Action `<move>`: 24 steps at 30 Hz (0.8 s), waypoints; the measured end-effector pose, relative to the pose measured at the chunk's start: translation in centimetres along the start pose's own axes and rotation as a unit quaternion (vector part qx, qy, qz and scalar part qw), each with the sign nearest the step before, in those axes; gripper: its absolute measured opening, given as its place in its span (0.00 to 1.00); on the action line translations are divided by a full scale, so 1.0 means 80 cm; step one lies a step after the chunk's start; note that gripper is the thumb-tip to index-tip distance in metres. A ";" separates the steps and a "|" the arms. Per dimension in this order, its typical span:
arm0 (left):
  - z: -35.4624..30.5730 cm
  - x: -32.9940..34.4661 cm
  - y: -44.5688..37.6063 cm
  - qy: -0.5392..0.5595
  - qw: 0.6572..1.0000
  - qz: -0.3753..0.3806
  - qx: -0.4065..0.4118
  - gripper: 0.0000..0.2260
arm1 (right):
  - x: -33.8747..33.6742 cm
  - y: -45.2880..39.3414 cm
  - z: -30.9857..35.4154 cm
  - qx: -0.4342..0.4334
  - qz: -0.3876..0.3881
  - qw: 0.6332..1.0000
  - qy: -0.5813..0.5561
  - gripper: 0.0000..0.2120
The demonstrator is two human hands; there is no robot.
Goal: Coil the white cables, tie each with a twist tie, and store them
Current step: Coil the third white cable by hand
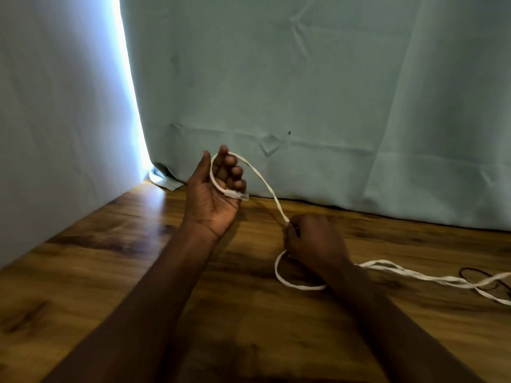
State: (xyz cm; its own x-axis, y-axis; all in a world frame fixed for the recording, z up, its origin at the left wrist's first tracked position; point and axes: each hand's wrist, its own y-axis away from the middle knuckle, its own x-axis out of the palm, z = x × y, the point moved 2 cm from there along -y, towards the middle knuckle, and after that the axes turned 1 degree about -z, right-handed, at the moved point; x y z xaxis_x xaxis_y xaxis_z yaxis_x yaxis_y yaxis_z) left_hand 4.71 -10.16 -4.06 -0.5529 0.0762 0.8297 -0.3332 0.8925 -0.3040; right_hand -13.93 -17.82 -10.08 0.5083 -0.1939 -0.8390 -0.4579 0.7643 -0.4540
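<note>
A flat white cable point(265, 183) runs from my left hand point(215, 194) down to my right hand point(312, 241). My left hand is raised palm up, and its curled fingers hold the cable's end. The clear plug point(237, 195) lies across the palm, and the cable loops over the fingertips. My right hand rests on the wooden table point(110, 272), fist closed around the cable. Below this fist the cable makes a loop point(287, 280), passes under my right forearm and trails off to the right point(442, 279).
A thin dark loop, perhaps a twist tie or a band point(481, 275), lies on the table at the far right beside the trailing cable. A pale green curtain point(304, 92) hangs behind the table. Bright light comes through its gap point(130, 87) at the left.
</note>
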 end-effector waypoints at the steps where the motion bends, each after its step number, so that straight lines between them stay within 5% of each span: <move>1: 0.004 0.002 0.001 -0.050 0.999 -0.010 0.009 0.20 | 0.001 0.003 0.006 -0.036 0.019 0.999 0.016 0.12; 5: 0.026 0.015 0.013 -0.379 0.923 -0.007 0.070 0.25 | 0.000 0.017 0.038 -0.209 0.078 0.974 0.029 0.09; 8: 0.036 0.013 0.019 -0.556 0.826 0.070 0.054 0.25 | -0.015 0.027 0.059 -0.317 0.013 0.948 -0.036 0.11; 11: 0.036 0.004 0.024 -0.641 0.758 0.115 0.043 0.27 | -0.040 0.027 0.061 -0.300 -0.082 0.941 -0.134 0.12; 18: 0.045 0.010 0.025 -0.560 0.798 0.190 -0.120 0.27 | -0.062 0.020 0.019 -0.099 -0.163 0.910 -0.367 0.06; 24: 0.053 0.011 0.022 -0.249 0.905 0.209 -0.275 0.20 | -0.058 0.011 -0.006 -0.029 -0.195 0.904 -0.381 0.09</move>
State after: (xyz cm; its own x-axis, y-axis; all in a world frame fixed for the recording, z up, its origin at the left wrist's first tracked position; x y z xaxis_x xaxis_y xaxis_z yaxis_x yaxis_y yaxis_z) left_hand 0.37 -10.41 -5.86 -0.8643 0.3707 0.3400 0.3397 0.9286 -0.1490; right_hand -17.01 -16.55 -6.74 0.9835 0.0542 -0.1728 -0.1618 0.6919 -0.7037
